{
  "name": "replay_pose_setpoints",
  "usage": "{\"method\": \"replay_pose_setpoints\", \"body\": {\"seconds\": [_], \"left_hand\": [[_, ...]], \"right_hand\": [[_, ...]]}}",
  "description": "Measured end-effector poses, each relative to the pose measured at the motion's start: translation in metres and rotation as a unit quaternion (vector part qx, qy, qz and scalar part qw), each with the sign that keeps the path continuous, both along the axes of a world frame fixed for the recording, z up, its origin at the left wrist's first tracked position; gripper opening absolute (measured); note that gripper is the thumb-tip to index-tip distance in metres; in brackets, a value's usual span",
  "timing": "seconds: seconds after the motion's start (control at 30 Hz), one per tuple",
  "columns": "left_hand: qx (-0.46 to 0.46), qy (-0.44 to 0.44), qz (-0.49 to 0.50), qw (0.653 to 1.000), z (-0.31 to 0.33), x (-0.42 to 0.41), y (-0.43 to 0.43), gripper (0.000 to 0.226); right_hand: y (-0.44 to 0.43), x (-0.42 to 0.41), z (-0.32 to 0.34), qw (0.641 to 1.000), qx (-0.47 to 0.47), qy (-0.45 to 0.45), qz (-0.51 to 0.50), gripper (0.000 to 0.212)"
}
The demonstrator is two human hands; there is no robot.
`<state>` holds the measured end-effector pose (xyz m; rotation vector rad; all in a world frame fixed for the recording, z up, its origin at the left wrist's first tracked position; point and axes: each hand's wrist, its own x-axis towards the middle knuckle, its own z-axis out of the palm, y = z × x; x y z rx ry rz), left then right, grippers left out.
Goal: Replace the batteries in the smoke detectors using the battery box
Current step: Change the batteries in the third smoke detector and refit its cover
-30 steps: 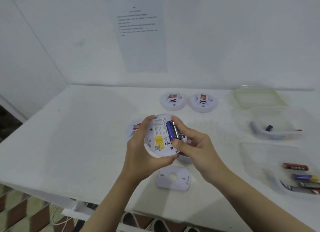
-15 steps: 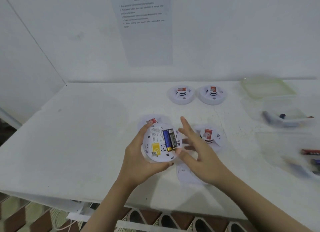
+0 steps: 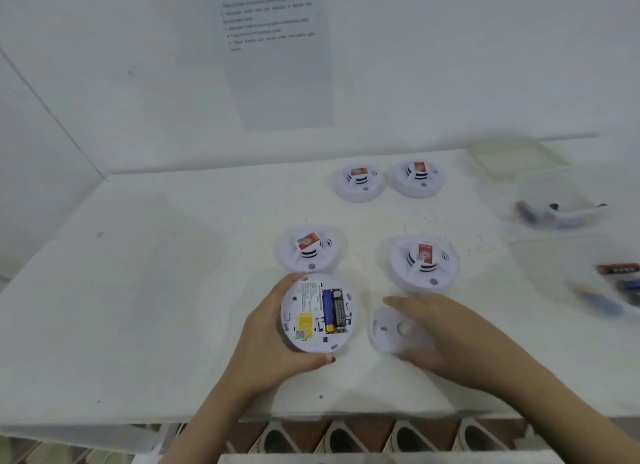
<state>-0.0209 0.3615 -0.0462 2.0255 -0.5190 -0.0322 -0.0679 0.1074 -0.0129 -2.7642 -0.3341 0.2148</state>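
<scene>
holding one smoke detector (image 3: pixel 306 307) of five, two batteries (image 3: pixel 328 311) inside.

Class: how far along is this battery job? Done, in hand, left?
Done: two batteries sit in the open detector the left hand grips. In hand: the right hand reaches over the loose cover. Left: refitting it; the four other detectors cannot be judged.

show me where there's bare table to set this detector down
The table's left half is bare, from the side wall to the left hand holding the open detector. Crowded: four detectors centre-right, the cover at the right hand, battery boxes at the right edge.
</scene>
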Motion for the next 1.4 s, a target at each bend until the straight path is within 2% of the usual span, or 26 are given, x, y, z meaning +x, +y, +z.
{"method": "replay_pose_setpoints", "body": {"seconds": [0.2,0.33,0.47,0.7,1.1,1.4], "left_hand": [[-0.036,0.037,-0.021,0.998,-0.008,0.004,0.005,0.100],[-0.058,0.030,-0.035,0.997,-0.008,0.002,0.006,0.093],[-0.078,0.020,-0.021,0.997,-0.008,0.000,0.006,0.096],[-0.102,0.038,-0.009,0.994,-0.014,0.002,0.011,0.091],[-0.106,0.039,-0.006,0.994,-0.014,0.002,0.013,0.090],[-0.100,0.028,-0.014,0.994,-0.015,0.003,0.013,0.091]], "right_hand": [[0.009,-0.001,0.005,0.990,0.123,-0.056,-0.041,0.066],[0.029,0.005,0.007,0.982,0.157,-0.101,0.002,0.064],[0.049,0.015,0.004,0.980,0.139,-0.126,0.065,0.061],[0.076,0.032,0.004,0.983,0.096,-0.114,0.104,0.058],[0.082,0.042,0.003,0.992,0.053,-0.070,0.091,0.062],[0.078,0.036,0.003,0.988,0.063,-0.113,0.081,0.063]]}}
